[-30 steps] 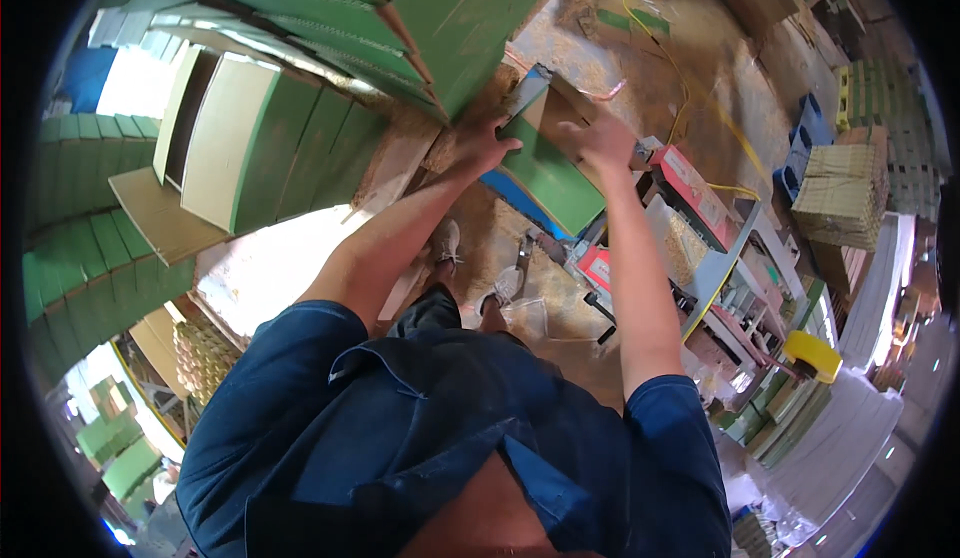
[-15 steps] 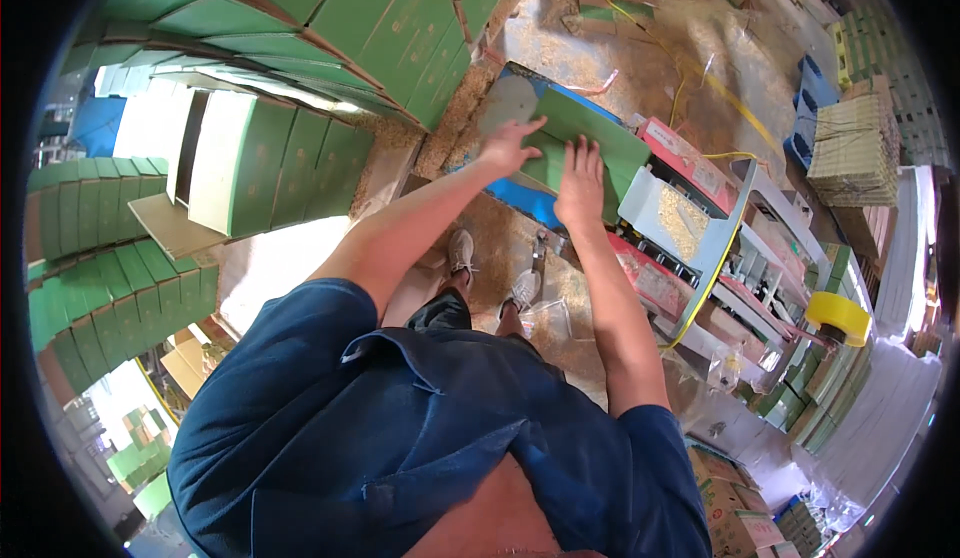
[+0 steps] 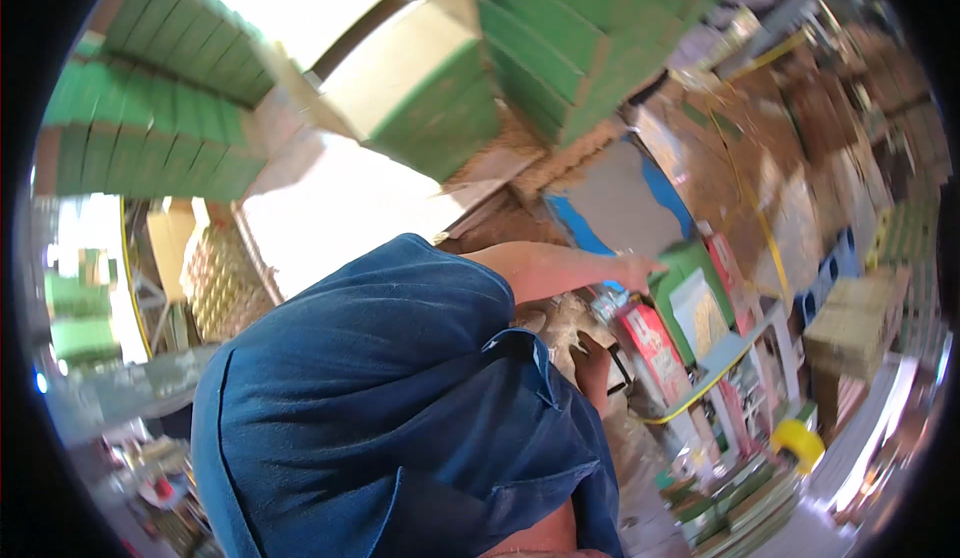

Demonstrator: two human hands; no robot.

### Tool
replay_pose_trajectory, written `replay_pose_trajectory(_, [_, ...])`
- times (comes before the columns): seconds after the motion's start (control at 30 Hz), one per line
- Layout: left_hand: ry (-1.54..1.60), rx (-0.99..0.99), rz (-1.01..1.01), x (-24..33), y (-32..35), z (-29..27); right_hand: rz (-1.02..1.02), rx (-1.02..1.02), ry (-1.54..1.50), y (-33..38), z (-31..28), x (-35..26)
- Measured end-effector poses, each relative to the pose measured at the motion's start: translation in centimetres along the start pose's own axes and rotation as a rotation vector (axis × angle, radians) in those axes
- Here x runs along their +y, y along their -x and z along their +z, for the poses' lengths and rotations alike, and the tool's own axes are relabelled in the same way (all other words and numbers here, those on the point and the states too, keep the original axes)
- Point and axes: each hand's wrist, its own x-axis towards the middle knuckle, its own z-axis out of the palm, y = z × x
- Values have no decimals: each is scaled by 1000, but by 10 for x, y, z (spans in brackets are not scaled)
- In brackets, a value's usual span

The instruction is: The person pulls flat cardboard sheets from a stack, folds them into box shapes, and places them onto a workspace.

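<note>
My left hand (image 3: 636,272) stretches across to a green carton (image 3: 684,258) on the machine and touches its near end, fingers extended and somewhat blurred. The carton sits between two red-and-white side guides (image 3: 652,348) of the machine, partly under its grey cross bar (image 3: 722,356). A pale panel with wood shavings (image 3: 700,315) lies over the carton's far part. Lower down, beside the machine's near side, my right hand (image 3: 590,360) hangs in shadow with its fingers apart and nothing visible in them. It is near a black metal frame (image 3: 618,370).
A worn grey-and-blue table top (image 3: 615,203) adjoins the machine. Stacked green cartons (image 3: 560,38) rise behind it, and a pale-topped carton stack (image 3: 400,78) stands left. A yellow tape roll (image 3: 797,444) sits at the machine's right. A yellow cable (image 3: 745,183) crosses the littered floor.
The carton has moved right off the table top into the machine. My left hand has followed it; my right hand has come off it and dropped toward me. My view has turned.
</note>
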Motion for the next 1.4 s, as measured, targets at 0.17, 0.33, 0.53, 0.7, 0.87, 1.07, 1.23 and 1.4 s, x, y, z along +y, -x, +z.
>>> replay_pose_trajectory(0.17, [378, -193, -163, -48, 122, -39, -24, 43, -58, -11, -50, -43])
replay_pose_trajectory(0.33, [1224, 281, -288, -77, 272, -132, -486, 28, 68, -60, -57, -227])
replay_pose_trajectory(0.53, [1336, 657, 53, 13, 338, -228, -1286, -61, 194, -56, 36, -451])
replay_pose_trajectory(0.7, [1644, 699, 223, 23, 343, -235, -1193, -112, 205, -86, 100, -492])
replay_pose_trajectory(0.87, [1609, 722, 114, 6, 333, -238, -904, -123, -68, -78, 84, -480])
replay_pose_trajectory(1.07, [1554, 576, 253, 74, 337, -246, -1167, 208, 584, -46, -30, -405])
replay_pose_trajectory(1.23, [1766, 276, 387, 114, 284, -216, -638, 234, -55, 33, -109, -302])
replay_pose_trajectory(1.4, [1729, 31, -33, 99, 230, -163, -712, 574, 322, 51, -140, -203])
